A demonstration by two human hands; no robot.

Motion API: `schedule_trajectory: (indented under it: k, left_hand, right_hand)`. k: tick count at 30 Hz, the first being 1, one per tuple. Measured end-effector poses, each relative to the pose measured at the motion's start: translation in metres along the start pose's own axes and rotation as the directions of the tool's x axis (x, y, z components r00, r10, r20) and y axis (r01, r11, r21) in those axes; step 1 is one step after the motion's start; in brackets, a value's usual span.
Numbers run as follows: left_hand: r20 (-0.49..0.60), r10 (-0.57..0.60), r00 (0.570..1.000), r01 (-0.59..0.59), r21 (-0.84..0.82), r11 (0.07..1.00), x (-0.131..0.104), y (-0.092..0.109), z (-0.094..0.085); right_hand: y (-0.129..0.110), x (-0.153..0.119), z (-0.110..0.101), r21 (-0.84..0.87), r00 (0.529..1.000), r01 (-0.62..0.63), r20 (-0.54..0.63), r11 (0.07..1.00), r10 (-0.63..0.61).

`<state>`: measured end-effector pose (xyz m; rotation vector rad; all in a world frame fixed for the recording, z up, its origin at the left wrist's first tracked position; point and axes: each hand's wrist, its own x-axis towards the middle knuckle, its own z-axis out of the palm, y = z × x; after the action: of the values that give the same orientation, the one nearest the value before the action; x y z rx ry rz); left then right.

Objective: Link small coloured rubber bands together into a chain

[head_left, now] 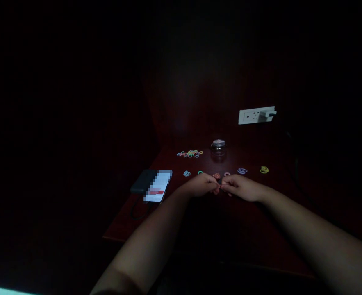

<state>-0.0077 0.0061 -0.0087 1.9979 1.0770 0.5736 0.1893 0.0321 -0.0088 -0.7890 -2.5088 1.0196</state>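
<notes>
My left hand (204, 185) and my right hand (240, 187) meet at the middle of the dark red table, fingertips almost touching. Both are closed in a pinch; whatever lies between the fingers is too small and dim to make out. Just beyond them are small piles of coloured elastic hair ties: orange-red hair ties (217, 175), pink hair ties (227, 174) and green hair ties (200, 173), the last two partly hidden by my hands. Blue hair ties (187, 173) lie to the left. Purple hair ties (242, 171) and yellow hair ties (264, 169) lie to the right.
A mixed heap of hair ties (190, 154) lies farther back, with a clear lidded jar (219, 149) to its right. At left, a lit phone (159, 186) rests against a dark box-like object (142, 181), near a cable. A wall socket (257, 115) holds a plug.
</notes>
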Motion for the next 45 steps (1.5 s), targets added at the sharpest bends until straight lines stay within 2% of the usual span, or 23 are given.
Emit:
schedule_trajectory:
  k: [8,15,19,24,30,40,45]
  left_hand:
    - [0.003,0.01,1.0,-0.01,0.053,0.999,0.001,0.0,0.0]
    - [-0.008,0.031,0.999,-0.031,0.097,0.995,0.001,0.001,-0.002]
    - [-0.006,0.022,1.0,-0.022,0.085,0.996,0.0,0.004,-0.003]
    - [-0.004,0.057,0.998,-0.056,0.061,0.997,0.0,0.004,-0.003]
    - [-0.018,-0.012,1.0,0.011,-0.065,0.998,0.0,0.0,0.002]
    - [-0.07,0.009,0.998,-0.014,-0.071,0.997,-0.002,0.007,0.003]
    - [-0.088,0.042,0.995,-0.048,-0.072,0.996,-0.001,0.003,0.003]
  right_hand:
    - [0.003,0.0,0.001,0.054,0.999,0.048,-0.022,0.997,-0.047]
    - [0.007,0.002,0.002,0.086,0.999,0.041,-0.016,0.995,-0.04]
    - [0.005,0.002,0.001,0.119,1.0,0.019,-0.005,0.993,-0.018]
    - [-0.004,0.001,-0.001,0.078,1.0,-0.005,0.007,0.997,0.004]
    - [0.001,0.001,0.0,0.048,1.0,-0.002,-0.013,0.999,0.002]
    - [0.003,0.001,0.0,-0.013,0.998,0.045,-0.045,0.999,-0.046]
    - [0.002,0.001,0.001,0.013,0.999,0.018,-0.047,1.0,-0.017]
